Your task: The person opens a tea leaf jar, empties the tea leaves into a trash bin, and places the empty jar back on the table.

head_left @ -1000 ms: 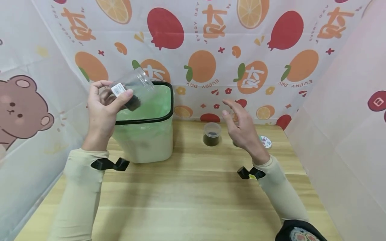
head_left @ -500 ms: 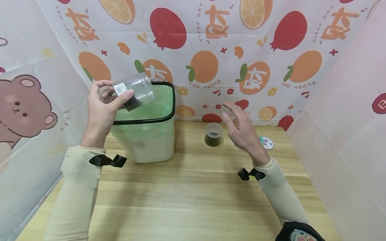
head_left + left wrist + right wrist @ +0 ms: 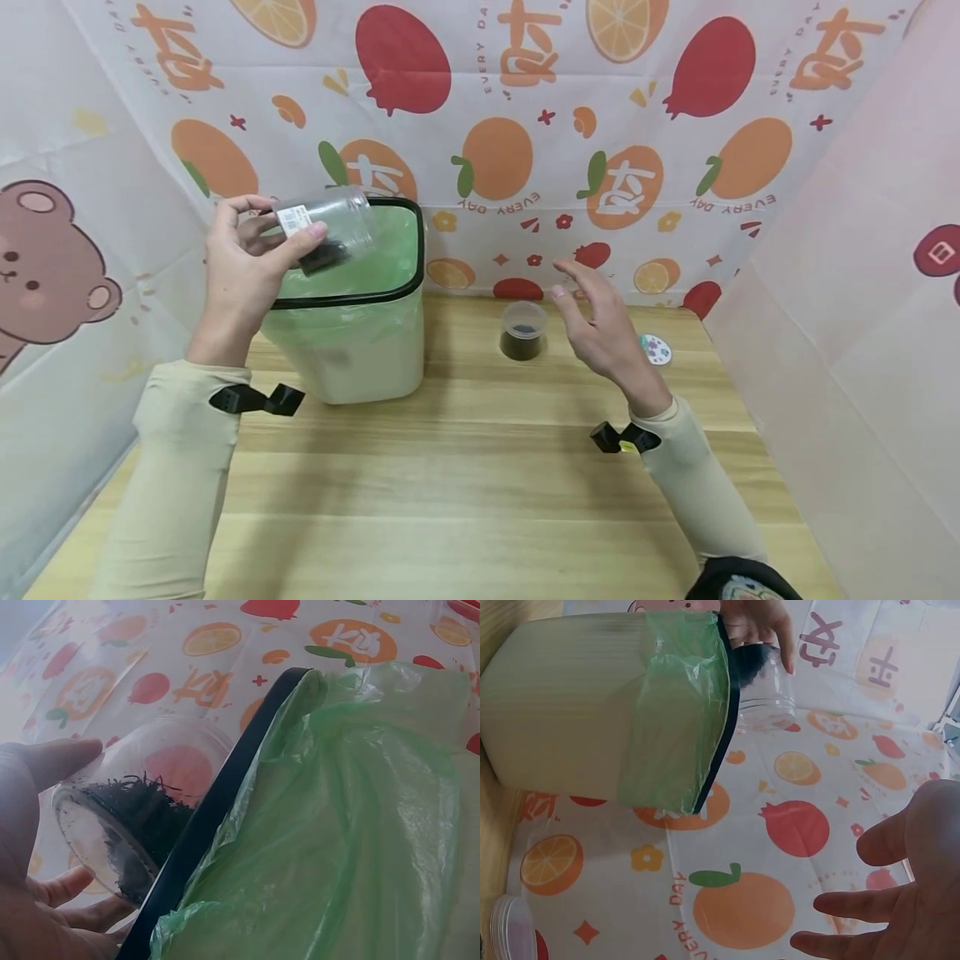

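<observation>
My left hand [image 3: 243, 271] grips a clear plastic jar [image 3: 347, 212] with a white label, thumb on the near side. The jar lies tilted above the bin [image 3: 360, 354], its mouth toward the right. Dark, thin dried shreds [image 3: 150, 814] lie along the jar's lower side in the left wrist view. A green bag [image 3: 390, 250] lines the bin under a black rim. My right hand [image 3: 603, 333] hovers over the table with fingers apart, holding nothing. Nearest to it is a small clear tub [image 3: 522, 337] with dark contents.
A round patterned disc [image 3: 657, 350] lies on the wooden table [image 3: 480, 483], right of my right hand. Fruit-printed cloth [image 3: 495, 158] forms the back wall, and pale cloth walls stand at both sides.
The jar in my left hand has tipped closer to level, its mouth dropping a little. My right hand stays almost in place. The head view has shifted slightly.
</observation>
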### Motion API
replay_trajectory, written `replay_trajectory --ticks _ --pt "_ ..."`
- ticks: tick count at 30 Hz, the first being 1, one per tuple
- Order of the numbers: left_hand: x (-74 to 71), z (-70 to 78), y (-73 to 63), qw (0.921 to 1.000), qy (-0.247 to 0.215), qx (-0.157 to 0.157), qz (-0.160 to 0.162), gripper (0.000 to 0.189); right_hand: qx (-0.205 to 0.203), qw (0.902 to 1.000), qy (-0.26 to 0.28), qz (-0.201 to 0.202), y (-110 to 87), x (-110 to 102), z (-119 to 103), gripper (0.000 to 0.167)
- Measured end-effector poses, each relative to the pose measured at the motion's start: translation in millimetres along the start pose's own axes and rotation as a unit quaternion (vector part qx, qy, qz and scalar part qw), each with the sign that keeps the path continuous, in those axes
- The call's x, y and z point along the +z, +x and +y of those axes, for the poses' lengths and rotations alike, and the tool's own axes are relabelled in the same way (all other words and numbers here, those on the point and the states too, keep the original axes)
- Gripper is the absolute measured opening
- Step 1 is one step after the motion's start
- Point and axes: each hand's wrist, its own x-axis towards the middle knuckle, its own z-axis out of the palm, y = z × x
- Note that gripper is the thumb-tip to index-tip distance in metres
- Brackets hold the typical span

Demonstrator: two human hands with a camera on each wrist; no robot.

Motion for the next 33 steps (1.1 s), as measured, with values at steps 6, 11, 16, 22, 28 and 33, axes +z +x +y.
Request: replay_trajectory --ticks 6,11,16,22,28,33 --pt "-3.1 1.3 -0.1 0.9999 0.012 0.000 -0.001 0.052 0.011 0.9999 -0.005 -0.008 -1.2 1.1 0.9 0.047" --pt "-5.6 4.7 1.1 0.9998 0.019 0.004 -0.010 0.051 0.011 0.9999 0.000 -0.009 -2.1 1.6 0.0 0.046" --pt "-8.6 7.9 1.0 0.9986 0.052 0.000 -0.011 0.051 0.007 0.9999 -0.002 -0.012 -1.4 3.1 -0.2 0.046" --pt "-11.0 9.8 1.8 0.9937 0.112 0.000 -0.010 0.051 0.009 0.9998 -0.004 -0.016 -1.0 4.3 -0.5 0.047" --pt "-10.6 10.2 1.9 0.9887 0.150 -0.005 -0.007 0.053 0.010 0.9998 -0.006 -0.018 -1.0 4.6 -0.3 0.047" --pt "-9.7 11.1 2.8 0.9866 0.163 -0.010 -0.005 0.055 0.011 0.9997 -0.004 -0.020 -1.0 4.8 -0.1 0.046"
